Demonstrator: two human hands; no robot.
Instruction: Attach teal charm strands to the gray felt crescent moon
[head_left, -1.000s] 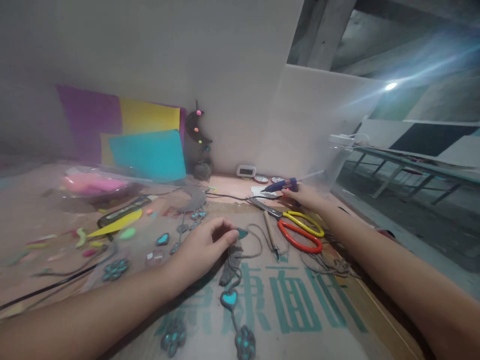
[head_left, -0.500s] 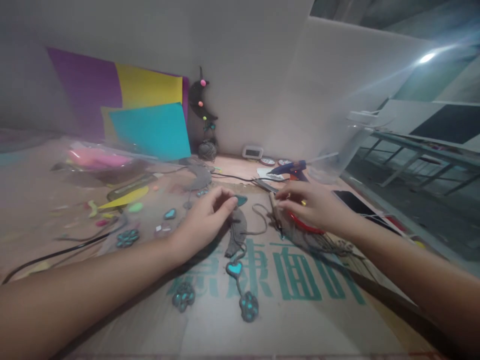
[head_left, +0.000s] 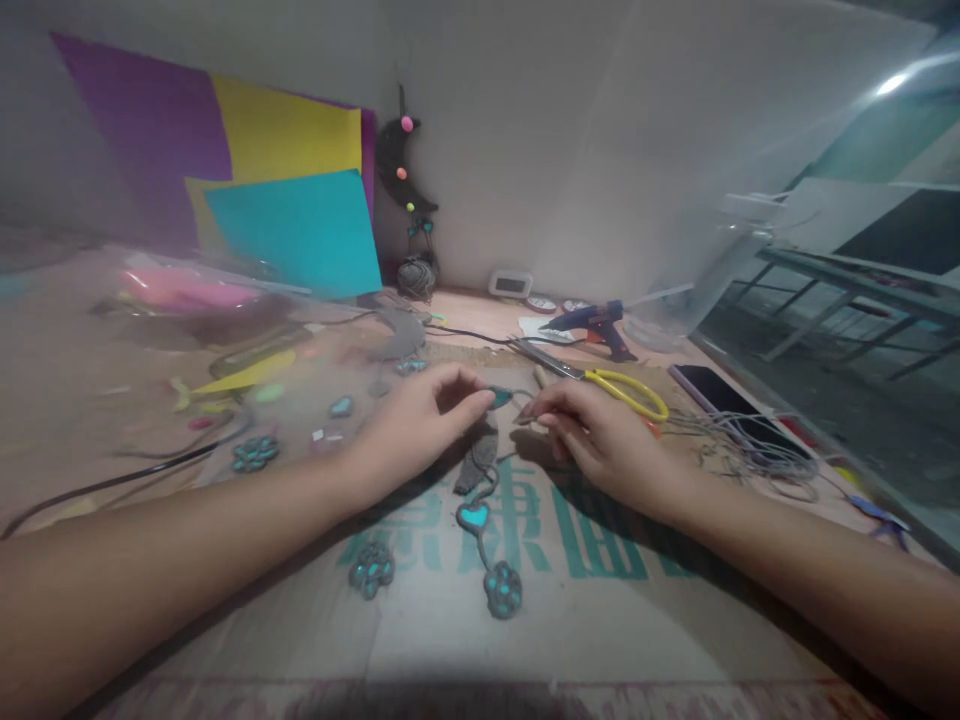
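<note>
My left hand (head_left: pixel 420 420) pinches a small teal felt piece (head_left: pixel 501 397) at the top of a grey felt strip (head_left: pixel 478 460). My right hand (head_left: pixel 600 440) lies just right of it, fingertips pinched on a thin grey cord at that same piece. Below the strip a cord carries a teal heart (head_left: pixel 473 516) and a teal flower (head_left: pixel 502 589), lying on the printed cardboard sheet (head_left: pixel 600 640). Another flower (head_left: pixel 371 567) lies loose to the left.
Yellow-handled scissors (head_left: pixel 615 388), a blue glue gun (head_left: pixel 596 322) and a phone (head_left: pixel 716 392) lie behind my right hand, with tangled cord (head_left: pixel 750 455) beside them. Coloured paper sheets (head_left: pixel 292 230) lean on the wall. Felt scraps and a black cable (head_left: pixel 112 485) lie at left.
My right hand left the glue gun at the back, passed over the scissors and came in to meet my left hand at the teal piece. The view tilted down.
</note>
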